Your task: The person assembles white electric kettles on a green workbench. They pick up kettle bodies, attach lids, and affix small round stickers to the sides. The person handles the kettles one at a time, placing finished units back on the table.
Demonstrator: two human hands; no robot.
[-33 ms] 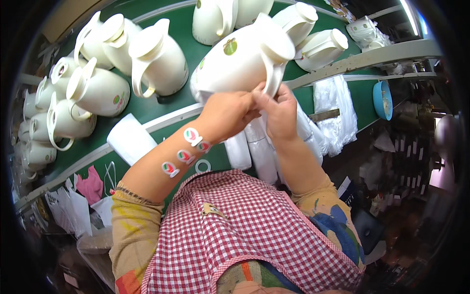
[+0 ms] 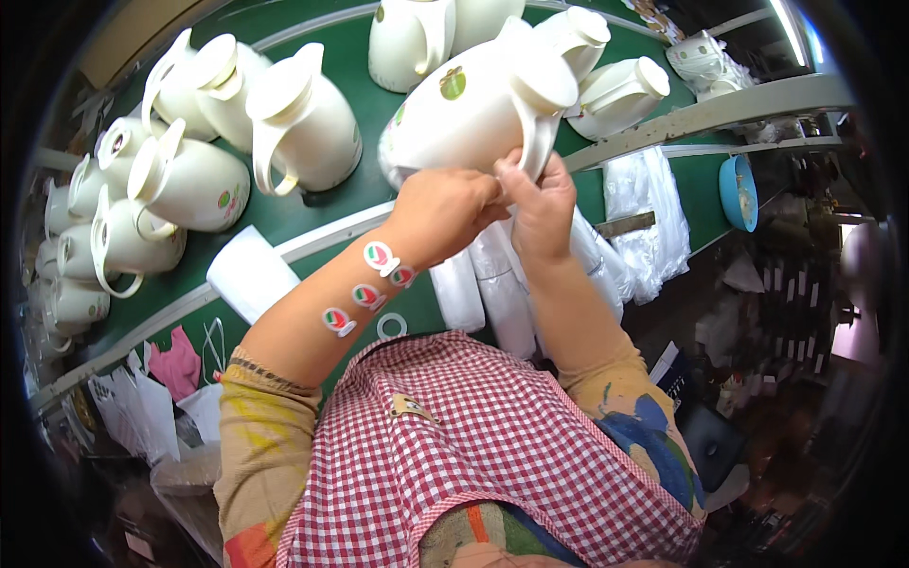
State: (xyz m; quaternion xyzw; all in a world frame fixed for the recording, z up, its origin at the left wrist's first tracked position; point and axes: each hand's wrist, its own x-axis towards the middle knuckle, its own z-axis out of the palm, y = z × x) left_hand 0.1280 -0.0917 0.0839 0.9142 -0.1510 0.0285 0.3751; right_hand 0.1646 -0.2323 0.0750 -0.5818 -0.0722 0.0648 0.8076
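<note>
A cream thermos jug with a round green motif leans over in front of me, its lid up and to the right. My right hand is closed at the lower end of the jug's handle, thumb on the near side. Beside it, my left hand is closed just below the jug's body, fingertips close to the right thumb; whatever they pinch is hidden. Several small red, green and white stickers cling to my left forearm.
More cream jugs crowd the green table at the left and back. A pale metal rail crosses at right. Near me lie a white roll, white-wrapped cylinders, clear plastic bags and a white ring. A blue bowl stands farther right.
The jug has shifted slightly right and down. My right thumb has moved a little up along the handle; my left hand stays close beside it.
</note>
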